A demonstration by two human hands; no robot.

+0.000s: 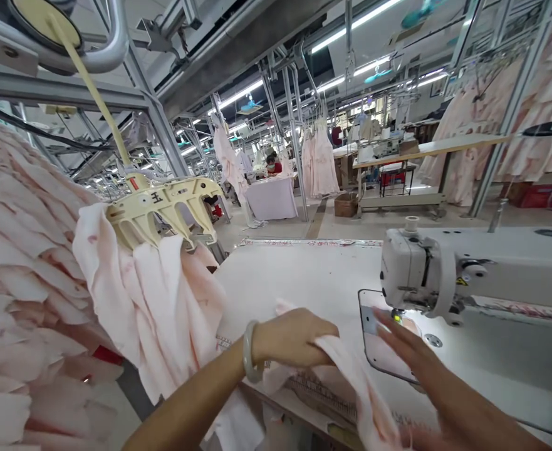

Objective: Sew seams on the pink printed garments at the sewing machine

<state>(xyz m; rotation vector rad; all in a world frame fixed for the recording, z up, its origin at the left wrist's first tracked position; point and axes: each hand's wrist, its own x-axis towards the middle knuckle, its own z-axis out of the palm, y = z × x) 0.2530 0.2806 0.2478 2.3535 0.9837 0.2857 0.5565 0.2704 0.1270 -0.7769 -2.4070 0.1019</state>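
My left hand (299, 338), with a pale bangle at the wrist, is closed on a pale pink fabric piece (358, 382). The cloth hangs from that hand over the table's front edge. To its right my right hand (411, 357) reaches toward the needle area with fingers stretched out. Its lower part is close to the cloth's lower end; whether they touch I cannot tell. Just beyond those fingers stands a white sewing machine (411, 269), its small lamp lit. Left of my hands, a cream clamp hanger (163, 207) carries more pink fabric pieces (158, 294).
A thick stack of pink pieces (17, 250) hangs at far left. The white sewing table (299, 266) has a printed tape measure along its front edge. Metal rails (238, 37) run overhead. Farther back are hanging garments (320, 160), a cardboard box (346, 204) and a seated person (274, 166).
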